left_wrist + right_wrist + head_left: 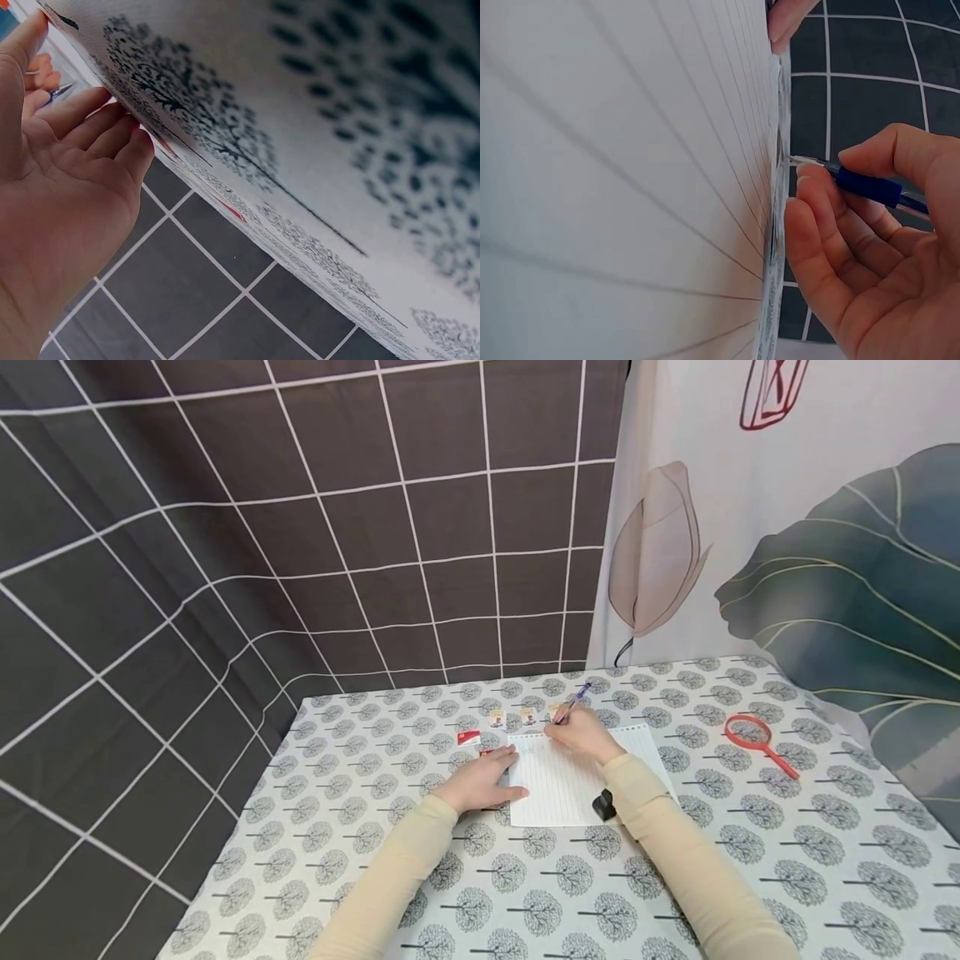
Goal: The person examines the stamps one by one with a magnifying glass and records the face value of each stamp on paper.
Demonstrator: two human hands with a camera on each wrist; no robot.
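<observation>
The right hand [585, 735] pinched a pen [579, 695] at the top of the lined pad [553, 793], toward the far edge of the surface [341, 835], and the pad risked skidding if the spread left hand [480, 782] pressed lightly.

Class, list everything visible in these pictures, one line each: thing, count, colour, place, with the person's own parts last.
Pen: one, blue, in the right hand
Lined paper: one pad or sheet, white, under the right hand
Small picture cards: three, yellow and white, beyond the paper
Red-and-white cards: at least two, left of the paper
Magnifying glass: one, red, far right
Tablecloth: one, white with grey trees, underneath
Grid backdrop: count unclear, dark with white lines, left and rear
Leaf-print hanging: one, pale, rear right
Black object: one, by the right wrist
Left hand: one, paper's left edge
Sleeves: two, cream, both arms
</observation>
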